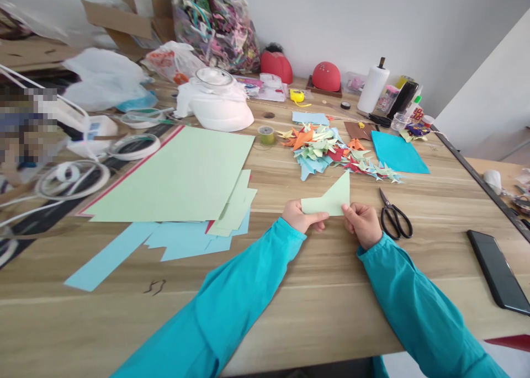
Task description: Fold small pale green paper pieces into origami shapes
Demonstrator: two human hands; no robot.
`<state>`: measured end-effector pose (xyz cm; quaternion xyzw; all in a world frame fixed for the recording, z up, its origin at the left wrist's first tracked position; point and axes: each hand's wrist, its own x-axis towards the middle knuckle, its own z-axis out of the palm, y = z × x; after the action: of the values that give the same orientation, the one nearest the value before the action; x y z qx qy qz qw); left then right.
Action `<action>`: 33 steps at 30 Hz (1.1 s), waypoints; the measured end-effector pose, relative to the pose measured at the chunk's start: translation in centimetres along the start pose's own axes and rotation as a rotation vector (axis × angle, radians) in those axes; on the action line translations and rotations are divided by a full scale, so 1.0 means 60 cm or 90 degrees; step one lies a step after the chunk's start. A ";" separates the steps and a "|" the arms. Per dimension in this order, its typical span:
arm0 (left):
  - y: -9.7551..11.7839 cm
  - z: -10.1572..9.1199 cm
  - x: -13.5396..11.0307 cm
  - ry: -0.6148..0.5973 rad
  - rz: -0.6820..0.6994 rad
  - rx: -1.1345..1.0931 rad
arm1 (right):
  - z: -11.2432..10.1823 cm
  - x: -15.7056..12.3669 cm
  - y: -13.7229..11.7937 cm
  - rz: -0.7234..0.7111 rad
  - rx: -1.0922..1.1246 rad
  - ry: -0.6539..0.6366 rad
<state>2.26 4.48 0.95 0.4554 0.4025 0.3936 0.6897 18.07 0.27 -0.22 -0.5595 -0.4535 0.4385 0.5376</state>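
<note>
A pale green sheet of paper, partly folded with a pointed flap standing up on its right side, is held above the table between both hands. My left hand grips its left end, thumb in front and fingers behind. At the lower right corner my right hand pinches the paper between thumb and curled fingers. Just right of that hand lies a pair of black-handled scissors. Beyond the hands is a heap of folded paper pieces in orange, green, blue and red.
Large green sheets and blue paper strips lie to the left. A turquoise square sits behind the scissors, a black phone at the right edge. Farther back are a spool, a yellow tape measure and a white bottle.
</note>
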 end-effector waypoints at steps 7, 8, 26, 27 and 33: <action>-0.004 0.007 -0.004 -0.003 0.037 0.060 | 0.001 -0.004 -0.015 0.020 -0.047 -0.108; -0.005 0.009 -0.005 -0.002 0.045 0.072 | 0.001 -0.004 -0.015 0.019 -0.056 -0.117; -0.004 0.019 -0.012 0.025 0.059 0.099 | 0.003 -0.006 -0.013 0.013 -0.078 -0.085; -0.003 0.019 -0.011 0.030 0.058 0.101 | 0.004 -0.006 -0.013 0.013 -0.068 -0.072; -0.004 0.018 -0.007 0.066 0.048 0.070 | 0.010 -0.006 -0.012 0.029 0.024 -0.031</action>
<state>3.14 3.71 1.09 0.4860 0.4414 0.4198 0.6267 17.41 0.05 0.50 -0.5488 -0.4454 0.4726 0.5264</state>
